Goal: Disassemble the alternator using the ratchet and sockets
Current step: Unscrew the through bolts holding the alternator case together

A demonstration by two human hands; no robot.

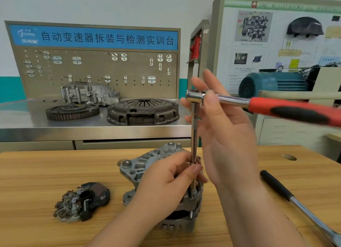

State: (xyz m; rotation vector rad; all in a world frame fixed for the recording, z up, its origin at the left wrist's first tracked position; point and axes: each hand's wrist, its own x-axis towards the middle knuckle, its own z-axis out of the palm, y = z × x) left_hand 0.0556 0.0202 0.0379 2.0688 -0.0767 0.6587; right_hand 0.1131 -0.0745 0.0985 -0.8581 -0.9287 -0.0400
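The grey alternator (140,165) stands on the wooden table (55,169), partly covered by my left hand (166,180). A ratchet (291,110) with a red and black handle points right; its chrome head sits on a long extension bar (194,136) that runs straight down to a socket (192,192) at the alternator's edge. My left hand pinches the lower part of the bar between thumb and fingers. My right hand (221,121) is up at the ratchet head, fingers spread and mostly straight, thumb lying over the shaft just right of the head.
A removed dark rectifier and brush assembly (83,200) lies left of the alternator. A second long tool with a black grip (295,200) lies at the right on the table. Behind, a steel bench holds a clutch pressure plate (144,111), a flywheel (72,112) and a gearbox housing (88,93).
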